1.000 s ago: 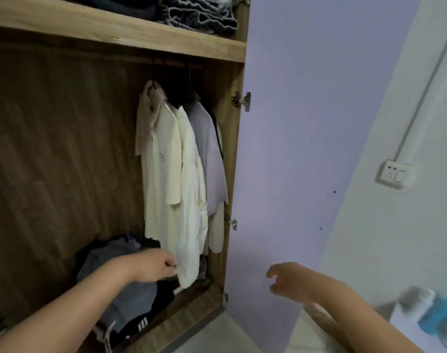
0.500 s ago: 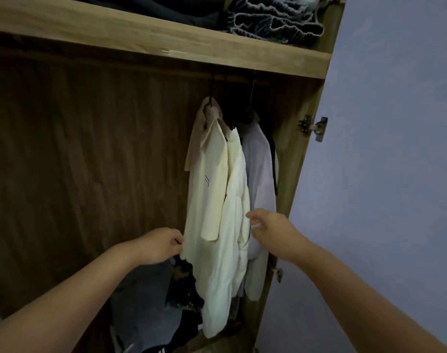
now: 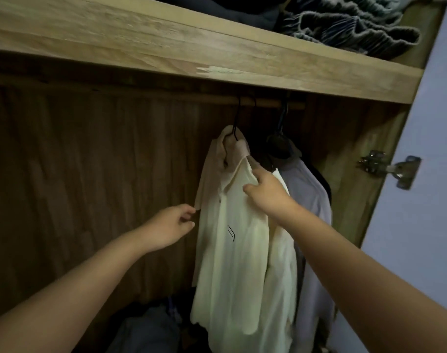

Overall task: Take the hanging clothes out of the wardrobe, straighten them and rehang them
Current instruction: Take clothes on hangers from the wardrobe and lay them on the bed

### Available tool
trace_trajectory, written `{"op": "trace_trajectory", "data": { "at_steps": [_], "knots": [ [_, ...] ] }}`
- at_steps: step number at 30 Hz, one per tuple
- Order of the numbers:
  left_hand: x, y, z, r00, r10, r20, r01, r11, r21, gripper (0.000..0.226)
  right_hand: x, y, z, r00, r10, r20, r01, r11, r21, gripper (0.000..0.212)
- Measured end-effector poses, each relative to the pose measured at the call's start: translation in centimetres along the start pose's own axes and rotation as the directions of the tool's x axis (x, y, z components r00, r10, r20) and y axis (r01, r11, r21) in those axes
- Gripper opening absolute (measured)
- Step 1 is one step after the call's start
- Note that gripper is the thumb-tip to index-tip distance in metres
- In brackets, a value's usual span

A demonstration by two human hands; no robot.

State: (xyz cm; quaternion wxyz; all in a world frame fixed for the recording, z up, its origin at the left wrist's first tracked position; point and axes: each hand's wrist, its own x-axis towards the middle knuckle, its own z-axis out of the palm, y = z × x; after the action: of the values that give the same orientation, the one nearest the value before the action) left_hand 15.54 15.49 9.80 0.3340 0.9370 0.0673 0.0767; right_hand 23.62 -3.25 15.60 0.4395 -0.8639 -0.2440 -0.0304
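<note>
- We see the wardrobe (image 3: 90, 174) holding clothes on its rail (image 3: 263, 101): a cream shirt (image 3: 232, 250) in front and a pale lilac shirt (image 3: 311, 200) behind; we count two black hangers (image 3: 233, 131), though more may be hidden.
- A heap of dark clothes (image 3: 146, 327) lies on the wardrobe floor; folded textiles (image 3: 344, 24) sit on the top shelf (image 3: 191, 47).
- Our right hand (image 3: 265, 192) pinches the cream shirt near its collar; this grip is grasping fabric.
- Our left hand (image 3: 171, 225) is curled at the shirt's left sleeve edge; we cannot tell if it holds cloth.
</note>
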Motion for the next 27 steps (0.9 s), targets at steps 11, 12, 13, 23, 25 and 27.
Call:
{"op": "trace_trajectory", "data": {
  "at_steps": [11,12,13,23,25,27],
  "knots": [
    [5.9,0.0,-1.8,0.989,0.137,-0.051,-0.141,0.987,-0.074,0.05,6.1,-2.2,3.2,0.988,0.144,0.051,-0.139,0.708,0.692,0.081],
    [6.2,0.1,-2.0,0.986,0.145,-0.079,-0.15,0.987,-0.061,0.053,6.1,-2.3,2.9,0.99,0.134,0.045,-0.123,0.666,0.735,0.078],
    [6.4,0.2,-2.1,0.982,0.155,-0.111,-0.161,0.985,-0.055,0.054,5.9,-2.5,2.5,0.993,0.116,0.038,-0.103,0.63,0.769,0.066],
    [6.5,1.8,-2.7,0.808,0.133,-0.574,-0.235,0.966,-0.107,0.032,-0.7,0.2,-3.2,0.972,-0.098,0.216,-0.1,0.656,0.748,0.062],
    [6.0,2.3,-2.6,0.76,0.136,-0.636,-0.217,0.975,-0.052,0.031,-2.6,1.3,-4.5,0.958,-0.096,0.271,-0.124,0.711,0.692,0.06],
    [5.5,3.2,-2.1,0.739,0.142,-0.658,-0.185,0.983,0.004,0.035,-4.6,2.4,-6.0,0.946,-0.08,0.313,-0.144,0.764,0.629,0.056]
  ]
}}
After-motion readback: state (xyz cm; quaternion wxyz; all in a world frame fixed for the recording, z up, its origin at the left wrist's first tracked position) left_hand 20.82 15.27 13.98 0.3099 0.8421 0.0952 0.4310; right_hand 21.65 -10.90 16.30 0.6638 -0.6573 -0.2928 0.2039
